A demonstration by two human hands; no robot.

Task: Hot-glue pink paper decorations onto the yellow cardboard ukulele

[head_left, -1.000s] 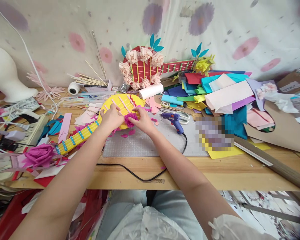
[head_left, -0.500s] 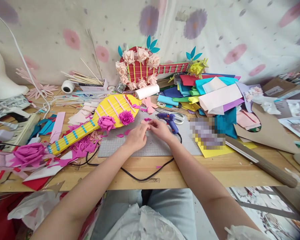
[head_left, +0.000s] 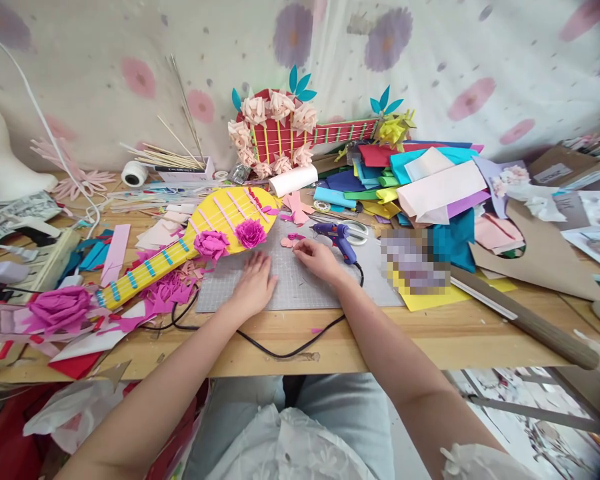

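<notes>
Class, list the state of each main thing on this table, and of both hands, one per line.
Left hand, open, palm down
Right hand, fingers bent; grip unclear
Cutting mat, flat, partly covered
Pink paper pieces, cut, loose
Yellow craft guitar, lying down, strung
Red craft guitar, propped upright, strung
Glue gun, lying down, cord attached
Scissors, partly hidden; open or shut unclear
White roll, rolled up, lying

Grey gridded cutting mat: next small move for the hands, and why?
Probably gather the small peach-pink paper pieces with the right hand: it sits right beside them, while the left hand lies palm-down on the grey gridded cutting mat, apart from them.
</notes>
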